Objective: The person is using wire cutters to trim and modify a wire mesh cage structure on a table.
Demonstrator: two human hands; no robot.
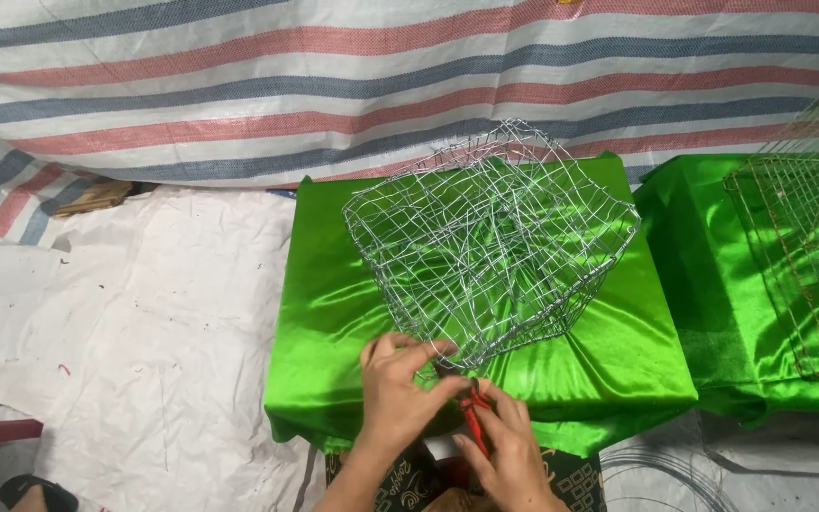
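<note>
At the near edge of the green satin-covered bench point(334, 313), left hand point(398, 389) pinches the bottom corner of the silver wire-mesh basket point(490, 237); right hand point(504, 446) is closed on red-handled pliers point(471, 410) at the same spot. Risks: basket overhangs the edge and could tip off the slick satin; cut wire ends could jab fingers (mesh looks springy). Open room lies left on the white tarp floor point(144, 332); rusty wire cage point(808, 246) crowds the right.

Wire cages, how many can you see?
2. The silvery wire cage sits on the middle green-covered stand, touched by the left hand. A rusty wire cage is at the right edge, partly cut off.
</note>
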